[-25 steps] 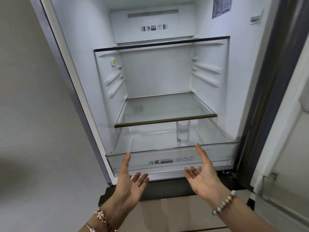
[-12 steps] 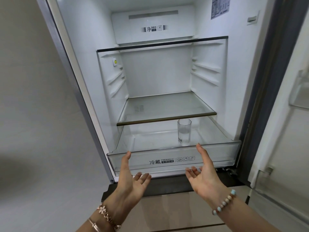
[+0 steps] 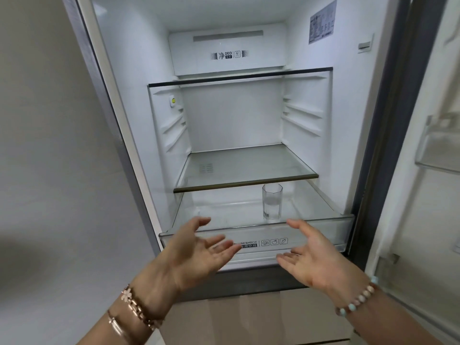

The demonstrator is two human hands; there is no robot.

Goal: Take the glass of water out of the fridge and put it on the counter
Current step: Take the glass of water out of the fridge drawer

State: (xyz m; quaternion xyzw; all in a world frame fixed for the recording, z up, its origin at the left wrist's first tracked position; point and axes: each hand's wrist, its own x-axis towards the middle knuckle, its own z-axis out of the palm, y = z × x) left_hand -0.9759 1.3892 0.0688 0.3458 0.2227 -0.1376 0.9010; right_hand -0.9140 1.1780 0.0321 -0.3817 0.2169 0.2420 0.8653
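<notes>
A clear faceted glass of water [image 3: 272,204] stands upright in the open fridge, on the floor of the transparent crisper drawer [image 3: 323,232], right of centre and just under the lower glass shelf [image 3: 245,181]. My left hand [image 3: 199,250] is held open, palm up, in front of the drawer's left half. My right hand [image 3: 313,255] is open too, palm turned inward, below and right of the glass. Neither hand touches the glass. No counter is in view.
The fridge door [image 3: 435,158] stands open at the right with clear door bins. An upper glass shelf [image 3: 239,77] spans the compartment. A grey wall [image 3: 49,170] lies to the left. A beige lower drawer front [image 3: 249,317] sits beneath the hands.
Both hands have drifted slightly up and toward the drawer front, the left one more to the right. The view has tilted a little. The glass has not moved.
</notes>
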